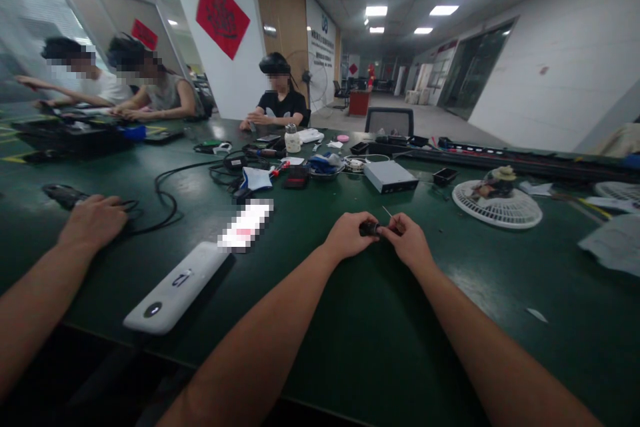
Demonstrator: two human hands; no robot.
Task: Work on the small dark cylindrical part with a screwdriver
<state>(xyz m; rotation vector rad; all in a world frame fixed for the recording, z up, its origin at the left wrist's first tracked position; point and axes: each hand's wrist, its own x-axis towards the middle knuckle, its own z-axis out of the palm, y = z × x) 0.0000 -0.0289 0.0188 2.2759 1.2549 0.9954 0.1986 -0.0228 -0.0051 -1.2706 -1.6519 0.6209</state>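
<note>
My left hand (349, 235) is closed around a small dark cylindrical part (369, 229), held just above the green table. Close beside it, my right hand (409, 240) pinches with thumb and fingers at the right end of that part. A thin, light-coloured rod (387, 213) sticks up and to the left from the right fingers. The rod's lower end is hidden in the fingers. What kind of part this is I cannot make out.
Another person's hand (95, 221) rests on a dark device at left. A white power bank (175, 290) lies near the front edge. Farther back are a grey metal box (390, 177), a white fan grille (495, 213) and black cables (165, 187). Several people sit beyond.
</note>
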